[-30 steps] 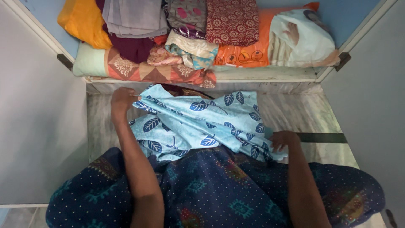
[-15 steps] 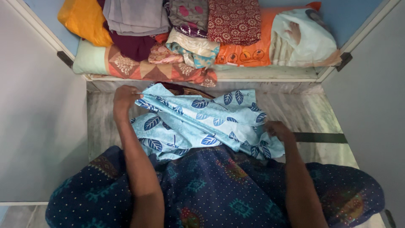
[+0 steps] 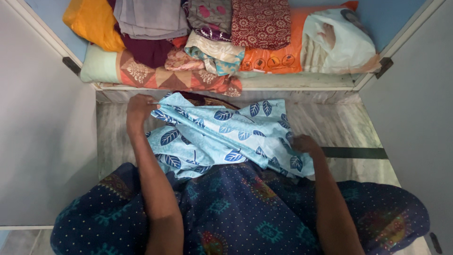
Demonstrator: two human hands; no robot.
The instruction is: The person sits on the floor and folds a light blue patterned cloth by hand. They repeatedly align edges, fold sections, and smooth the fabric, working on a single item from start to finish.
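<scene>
On the floor (image 3: 339, 125) before the shelf (image 3: 292, 82), the leaf-print cloth (image 3: 222, 134) lies bunched, not yet folded flat; left hand (image 3: 140, 109) and right hand (image 3: 304, 144) fingers pinch its 2 ends.

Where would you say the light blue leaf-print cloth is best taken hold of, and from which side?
Probably at its edges: the left hand already pinches the far left corner of the leaf-print cloth, the right hand its right edge. Come from either side; its middle lies bunched.
</scene>
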